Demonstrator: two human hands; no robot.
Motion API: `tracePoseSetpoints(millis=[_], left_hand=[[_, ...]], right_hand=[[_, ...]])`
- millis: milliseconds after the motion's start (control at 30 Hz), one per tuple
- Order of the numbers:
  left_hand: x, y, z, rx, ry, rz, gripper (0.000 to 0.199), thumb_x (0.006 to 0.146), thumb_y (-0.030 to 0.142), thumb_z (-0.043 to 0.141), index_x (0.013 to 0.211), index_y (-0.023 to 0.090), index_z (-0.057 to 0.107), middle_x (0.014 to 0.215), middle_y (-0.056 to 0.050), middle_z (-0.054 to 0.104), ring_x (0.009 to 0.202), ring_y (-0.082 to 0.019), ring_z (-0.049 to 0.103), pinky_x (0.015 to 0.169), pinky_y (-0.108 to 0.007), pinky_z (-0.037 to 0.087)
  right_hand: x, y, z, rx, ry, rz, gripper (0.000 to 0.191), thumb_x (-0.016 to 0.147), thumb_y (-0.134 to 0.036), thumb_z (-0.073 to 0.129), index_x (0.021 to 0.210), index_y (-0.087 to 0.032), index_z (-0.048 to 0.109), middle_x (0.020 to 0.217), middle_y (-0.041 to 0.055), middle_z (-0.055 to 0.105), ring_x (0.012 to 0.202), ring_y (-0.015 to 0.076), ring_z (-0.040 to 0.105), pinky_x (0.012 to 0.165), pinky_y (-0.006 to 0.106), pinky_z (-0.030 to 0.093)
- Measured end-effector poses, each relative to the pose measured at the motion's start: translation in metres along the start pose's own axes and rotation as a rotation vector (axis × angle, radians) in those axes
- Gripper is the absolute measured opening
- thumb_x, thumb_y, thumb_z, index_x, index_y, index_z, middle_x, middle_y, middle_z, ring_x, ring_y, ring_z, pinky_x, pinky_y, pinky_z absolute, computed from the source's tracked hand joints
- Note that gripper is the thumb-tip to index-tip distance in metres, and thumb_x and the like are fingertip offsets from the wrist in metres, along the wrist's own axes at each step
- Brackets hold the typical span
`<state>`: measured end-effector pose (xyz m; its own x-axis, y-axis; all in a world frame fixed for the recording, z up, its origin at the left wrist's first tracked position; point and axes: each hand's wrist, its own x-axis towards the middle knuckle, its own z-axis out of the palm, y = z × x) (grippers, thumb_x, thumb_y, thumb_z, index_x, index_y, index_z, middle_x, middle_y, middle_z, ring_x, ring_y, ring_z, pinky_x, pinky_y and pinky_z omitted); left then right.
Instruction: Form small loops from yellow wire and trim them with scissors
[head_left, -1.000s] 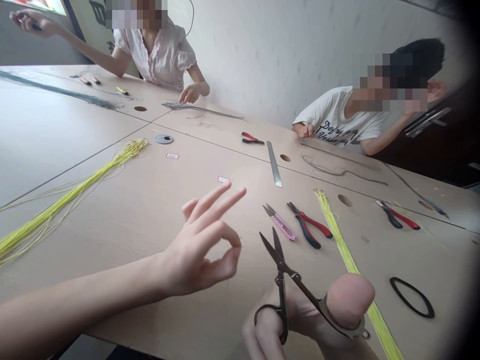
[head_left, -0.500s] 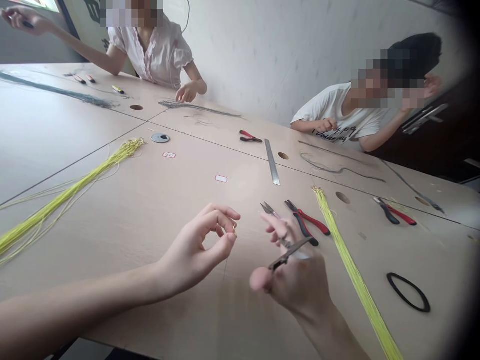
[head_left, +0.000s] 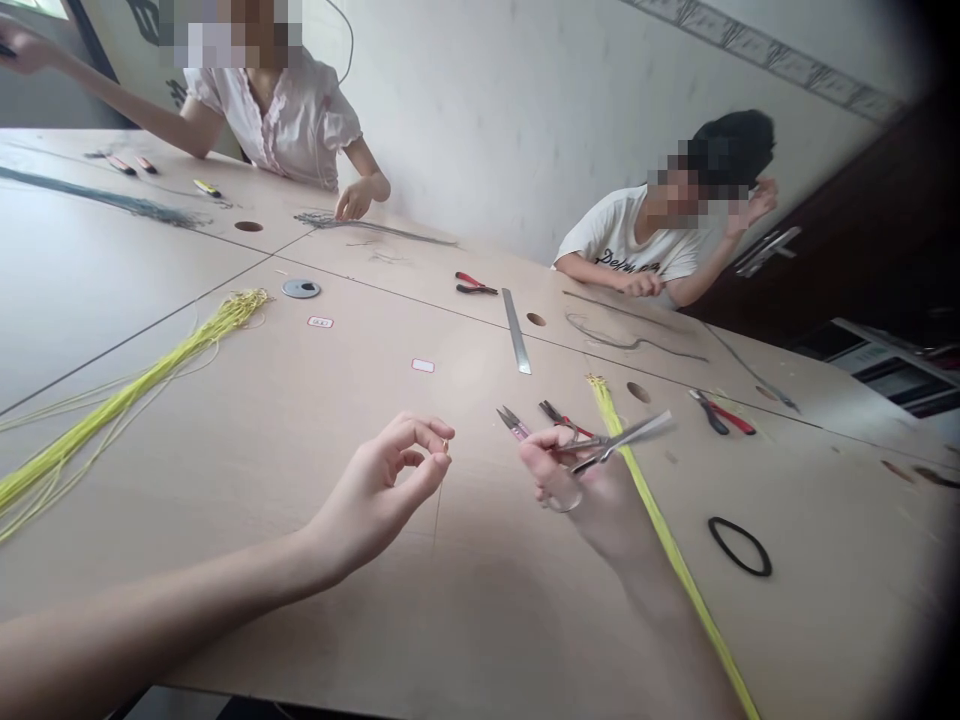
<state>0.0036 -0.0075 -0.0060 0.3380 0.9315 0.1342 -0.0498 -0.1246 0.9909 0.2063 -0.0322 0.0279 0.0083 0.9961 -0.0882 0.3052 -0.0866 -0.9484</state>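
Observation:
My left hand (head_left: 397, 480) pinches a tiny gold-coloured metal piece (head_left: 447, 446) between thumb and forefinger, and a thin thread (head_left: 437, 510) hangs down from it. To its right, my right hand (head_left: 574, 475) is closed around a pair of scissors (head_left: 611, 440), thumb and fingers at the handle loops, blades pointing off to the right. Just beyond that hand lie small thread snips (head_left: 511, 422) and red-and-black pliers (head_left: 564, 417), partly covered by the fingers. A bundle of yellow cords (head_left: 651, 500) runs beneath the scissor blades and past my right wrist.
Another yellow cord bundle (head_left: 142, 395) lies at left. A steel ruler (head_left: 516, 332), two pliers (head_left: 476, 284) (head_left: 722, 412), a black ring (head_left: 739, 546) and a grey disc (head_left: 301, 288) rest on the table. Two people sit across, one beside grey cords (head_left: 375, 228).
The scissors have swung in my right hand, their blades now pointing right. My left hand keeps its pinch, and the hanging thread now shows. The view has shifted rightward.

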Motion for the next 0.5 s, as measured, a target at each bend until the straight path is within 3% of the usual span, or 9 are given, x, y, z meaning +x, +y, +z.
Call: tracePoseSetpoints(millis=[100, 300, 400, 500], left_hand=[[-0.005, -0.002, 0.0, -0.025, -0.046, 0.073, 0.016, 0.087, 0.025, 0.053, 0.072, 0.02, 0.053, 0.094, -0.005, 0.058, 0.096, -0.019, 0.053, 0.08, -0.03, 0.042], [-0.011, -0.005, 0.0, -0.07, -0.09, 0.067, 0.017, 0.092, 0.032, 0.046, 0.079, 0.021, 0.051, 0.106, -0.008, 0.064, 0.113, -0.022, 0.054, 0.093, -0.035, 0.04], [-0.014, -0.002, 0.004, -0.1, -0.127, 0.044, 0.019, 0.092, 0.035, 0.046, 0.081, 0.02, 0.05, 0.101, -0.008, 0.066, 0.099, -0.02, 0.061, 0.088, -0.035, 0.046], [-0.017, 0.0, 0.011, -0.167, -0.2, 0.014, 0.023, 0.092, 0.041, 0.045, 0.082, 0.021, 0.047, 0.082, -0.003, 0.064, 0.069, -0.017, 0.066, 0.067, -0.034, 0.054]], right_hand=[[-0.017, -0.005, 0.017, 0.021, 0.055, -0.078, 0.038, 0.075, -0.055, 0.065, 0.078, -0.019, 0.056, 0.057, -0.0045, 0.05, 0.047, 0.0093, 0.048, 0.045, 0.022, 0.042], [-0.028, 0.007, 0.044, 0.156, -0.188, -0.127, 0.058, 0.07, -0.071, 0.06, 0.056, -0.014, 0.061, 0.039, -0.0052, 0.042, 0.032, 0.0073, 0.041, 0.034, 0.021, 0.032], [-0.023, 0.013, 0.047, 0.226, -0.291, -0.181, 0.067, 0.071, -0.078, 0.05, 0.054, -0.015, 0.061, 0.033, -0.0071, 0.038, 0.03, 0.0074, 0.041, 0.037, 0.023, 0.037], [-0.019, 0.016, 0.05, 0.259, -0.356, -0.225, 0.058, 0.079, -0.07, 0.05, 0.061, -0.015, 0.059, 0.036, -0.0108, 0.039, 0.03, 0.0049, 0.037, 0.04, 0.021, 0.04]])
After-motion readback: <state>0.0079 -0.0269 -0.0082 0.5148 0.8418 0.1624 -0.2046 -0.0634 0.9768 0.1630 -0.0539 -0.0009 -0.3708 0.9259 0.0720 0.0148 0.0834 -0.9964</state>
